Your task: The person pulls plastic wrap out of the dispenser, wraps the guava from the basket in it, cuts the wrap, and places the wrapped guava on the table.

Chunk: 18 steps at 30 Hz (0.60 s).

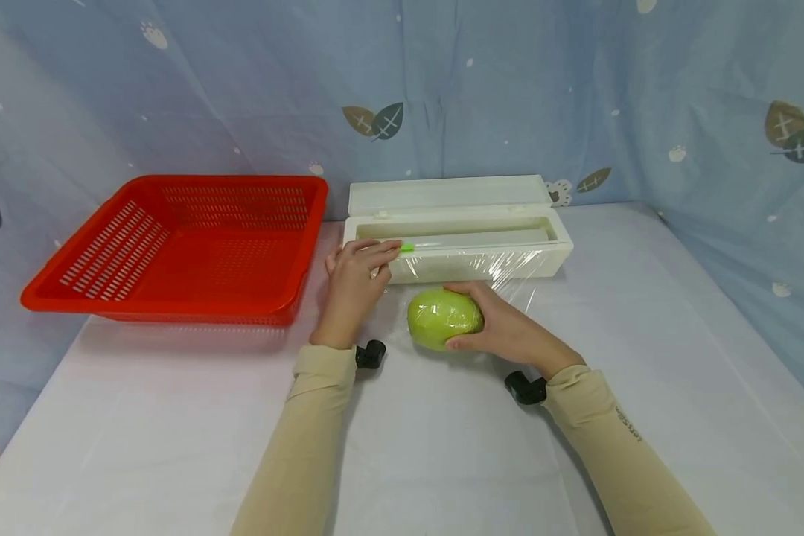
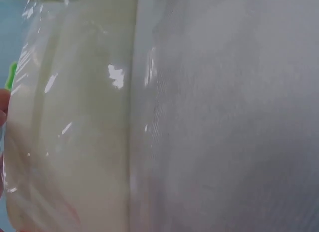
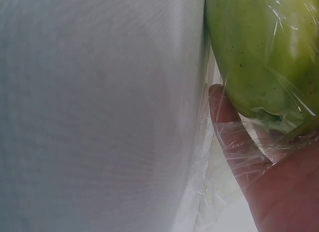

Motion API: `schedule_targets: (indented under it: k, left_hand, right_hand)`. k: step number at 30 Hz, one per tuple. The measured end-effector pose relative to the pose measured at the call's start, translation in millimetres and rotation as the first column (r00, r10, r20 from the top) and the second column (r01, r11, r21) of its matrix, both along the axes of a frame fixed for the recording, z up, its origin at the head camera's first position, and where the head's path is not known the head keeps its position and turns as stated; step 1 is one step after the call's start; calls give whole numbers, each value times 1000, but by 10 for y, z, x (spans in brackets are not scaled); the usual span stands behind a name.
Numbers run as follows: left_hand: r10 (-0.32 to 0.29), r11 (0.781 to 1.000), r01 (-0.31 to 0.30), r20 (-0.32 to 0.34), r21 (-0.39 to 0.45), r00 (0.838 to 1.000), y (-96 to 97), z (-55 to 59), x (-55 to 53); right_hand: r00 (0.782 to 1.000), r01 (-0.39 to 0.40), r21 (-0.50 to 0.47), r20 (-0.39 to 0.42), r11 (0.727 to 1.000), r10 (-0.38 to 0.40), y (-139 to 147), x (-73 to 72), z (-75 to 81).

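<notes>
A smooth, oval green fruit [image 1: 442, 318] wrapped in clear plastic film lies on its side, low over the table. My right hand [image 1: 502, 324] grips its right end, thumb at the near side and fingers over the far side. Loose cling film [image 3: 244, 147] bunches over the fingers in the right wrist view. From the fruit the film runs up to the front wall of a long white film dispenser box [image 1: 442, 262], whose lid [image 1: 449, 195] stands open. At the box's front rim, my left hand [image 1: 356, 283] touches a small green slide cutter [image 1: 407, 247] with its extended fingertips.
A red perforated plastic basket [image 1: 281, 301] stands to the left of the box. Behind them hangs a blue curtain [image 1: 482, 89] with leaf prints. A white cloth covers the table [image 1: 435, 447]. Inside the box lies a pale roll [image 1: 482, 238].
</notes>
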State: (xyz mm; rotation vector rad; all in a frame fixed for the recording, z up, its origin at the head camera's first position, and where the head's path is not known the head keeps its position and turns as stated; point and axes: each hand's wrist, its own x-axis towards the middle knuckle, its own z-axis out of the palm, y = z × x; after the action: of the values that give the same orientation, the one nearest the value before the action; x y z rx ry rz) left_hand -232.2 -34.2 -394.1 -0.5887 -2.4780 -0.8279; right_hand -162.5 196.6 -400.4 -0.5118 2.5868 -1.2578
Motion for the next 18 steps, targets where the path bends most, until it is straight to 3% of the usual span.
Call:
schedule_targets:
  k: [6,11,18]
  left_hand:
    - [-55,998,54,-73,-10,996,49,-2,-19]
    - [-96,995,97,-51,5,994,60,5,-10]
    - [-103,995,104,-26,10,994,77,9,-6]
  right_hand:
    - [1000,-7,2,-14,1000,7,2,-8,-2]
    - [1000,-12,6,-13,1000,12,-4,-10,-14]
    - [1000,0,10,-12,1000,0,6,-2,-7]
